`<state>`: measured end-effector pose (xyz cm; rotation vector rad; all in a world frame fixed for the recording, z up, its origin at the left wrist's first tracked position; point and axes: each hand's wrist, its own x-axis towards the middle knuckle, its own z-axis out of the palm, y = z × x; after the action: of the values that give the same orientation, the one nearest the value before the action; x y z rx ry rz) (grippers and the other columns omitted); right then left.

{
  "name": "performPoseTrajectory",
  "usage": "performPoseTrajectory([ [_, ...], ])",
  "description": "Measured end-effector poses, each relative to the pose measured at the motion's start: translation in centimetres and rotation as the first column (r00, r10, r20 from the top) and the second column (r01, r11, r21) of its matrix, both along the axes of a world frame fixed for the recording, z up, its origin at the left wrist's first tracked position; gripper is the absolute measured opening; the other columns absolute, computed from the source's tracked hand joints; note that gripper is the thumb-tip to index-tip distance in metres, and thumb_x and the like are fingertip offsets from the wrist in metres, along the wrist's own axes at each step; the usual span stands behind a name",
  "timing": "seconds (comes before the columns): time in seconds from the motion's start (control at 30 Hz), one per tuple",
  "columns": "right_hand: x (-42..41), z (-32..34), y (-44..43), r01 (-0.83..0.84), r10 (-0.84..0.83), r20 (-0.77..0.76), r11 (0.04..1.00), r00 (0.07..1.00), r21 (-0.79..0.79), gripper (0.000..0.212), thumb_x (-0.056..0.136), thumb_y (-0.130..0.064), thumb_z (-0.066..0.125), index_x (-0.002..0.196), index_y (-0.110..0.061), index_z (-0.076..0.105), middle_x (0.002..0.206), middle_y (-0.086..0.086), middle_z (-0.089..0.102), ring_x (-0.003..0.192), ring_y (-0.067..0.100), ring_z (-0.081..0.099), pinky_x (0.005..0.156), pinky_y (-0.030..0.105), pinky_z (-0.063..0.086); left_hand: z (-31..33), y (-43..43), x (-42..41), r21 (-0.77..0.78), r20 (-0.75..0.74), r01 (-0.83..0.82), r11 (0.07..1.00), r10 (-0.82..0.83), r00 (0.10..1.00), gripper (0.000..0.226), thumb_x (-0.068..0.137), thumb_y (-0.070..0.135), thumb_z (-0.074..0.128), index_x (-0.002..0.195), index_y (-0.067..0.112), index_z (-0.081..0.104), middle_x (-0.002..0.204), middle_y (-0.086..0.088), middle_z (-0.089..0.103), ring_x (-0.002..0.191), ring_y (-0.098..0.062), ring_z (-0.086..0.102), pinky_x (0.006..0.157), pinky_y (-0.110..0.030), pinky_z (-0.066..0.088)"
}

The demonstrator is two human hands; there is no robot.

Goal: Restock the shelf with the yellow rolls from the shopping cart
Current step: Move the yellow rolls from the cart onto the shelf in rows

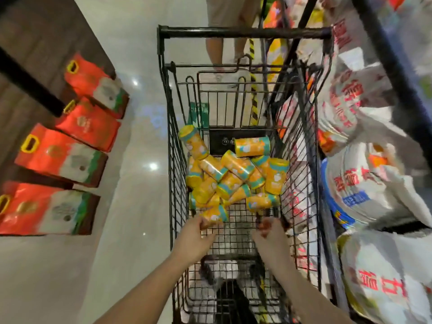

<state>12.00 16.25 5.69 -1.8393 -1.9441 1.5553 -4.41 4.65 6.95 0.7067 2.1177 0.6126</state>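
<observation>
In the black wire shopping cart (245, 33), left hand (194, 239) gripped one yellow, teal-banded cylindrical roll (214, 215) at the near edge of the heap (233, 178); right hand (272, 237) hovered alongside, fingers curled, hold too blurred to tell.

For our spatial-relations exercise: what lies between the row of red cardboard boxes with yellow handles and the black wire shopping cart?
Only bare, glossy pale floor separates red boxes and cart, in the head view.
</observation>
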Motion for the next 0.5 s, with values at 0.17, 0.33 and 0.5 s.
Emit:
performPoseTrajectory([
  [0.17, -1.2, -6.7, 5.1, 0.051, -0.033, 0.123, 0.988, 0.992, -0.148, 0.033, 0.090, -0.021, 0.067, 0.119, -0.017, 0.050, 0.110, 0.001, 0.059, 0.095, 0.017, 0.057, 0.075, 0.028, 0.044, -5.0, 2.8, -1.0, -0.175, -0.017, -0.055, 0.983, 0.053, 0.998, 0.035, 0.087, 0.025, 0.067, 0.120, 0.017, 0.056, 0.114, 0.002, 0.042, 0.094, -0.018, 0.059, 0.085, -0.025, 0.047],
  [0.33, -2.6, -13.3, 8.9, 0.374, -0.344, 0.148, 0.847, 0.927, -0.377, 0.030, 0.091, -0.019, 0.067, 0.108, 0.006, 0.059, 0.078, 0.003, 0.054, 0.080, 0.026, 0.059, 0.084, 0.041, 0.052, -11.4, 4.1, -2.6, -0.281, -0.047, -0.091, 0.955, 0.081, 0.996, 0.043, 0.088, 0.023, 0.066, 0.128, 0.014, 0.053, 0.129, -0.007, 0.044, 0.118, -0.023, 0.052, 0.099, -0.031, 0.042],
  [0.5, -4.5, -19.1, 10.7, 0.578, -0.545, 0.212, 0.695, 0.811, -0.427, 0.058, 0.092, -0.017, 0.067, 0.142, 0.000, 0.042, 0.115, 0.026, 0.062, 0.118, 0.042, 0.058, 0.105, 0.055, 0.044, -18.0, 5.1, -2.9, -0.304, -0.042, -0.077, 0.950, 0.067, 0.997, 0.049, 0.089, 0.021, 0.064, 0.134, 0.011, 0.047, 0.137, -0.009, 0.041, 0.130, -0.027, 0.042, 0.104, -0.034, 0.039],
])
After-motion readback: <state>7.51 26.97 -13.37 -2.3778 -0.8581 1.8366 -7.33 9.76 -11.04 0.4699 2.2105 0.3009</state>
